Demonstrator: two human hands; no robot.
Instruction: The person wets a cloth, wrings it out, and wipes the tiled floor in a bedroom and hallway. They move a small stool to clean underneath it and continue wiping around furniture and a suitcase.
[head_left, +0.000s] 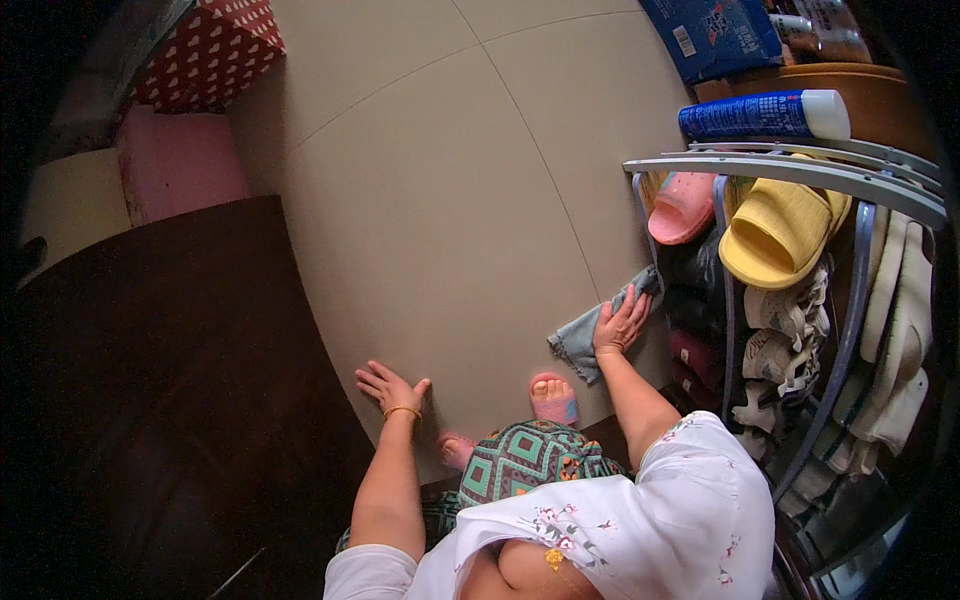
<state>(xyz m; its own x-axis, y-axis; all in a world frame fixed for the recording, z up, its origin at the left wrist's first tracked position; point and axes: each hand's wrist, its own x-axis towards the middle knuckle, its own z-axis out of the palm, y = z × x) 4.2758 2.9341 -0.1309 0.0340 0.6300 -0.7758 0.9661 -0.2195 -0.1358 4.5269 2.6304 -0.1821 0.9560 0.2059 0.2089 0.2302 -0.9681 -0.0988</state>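
My right hand (622, 322) lies flat, fingers spread, on a grey-blue cloth (580, 343) with a frayed edge. The cloth rests on the beige tiled floor (450, 225), and its far end reaches the foot of a metal shoe rack (780, 169). My left hand (391, 387) has its fingers apart and holds nothing; it is low over or on the floor, beside a dark brown surface, and a bracelet circles its wrist. Between my arms are my feet in pink slippers (559, 409).
The rack on the right holds a pink clog (682, 206), yellow slippers (776, 232) and several other shoes. On its top lies a blue tube with a white cap (765, 115). A dark brown panel (172, 360) stands at left, near a pink box (180, 165) and a red heart-patterned box (217, 56).
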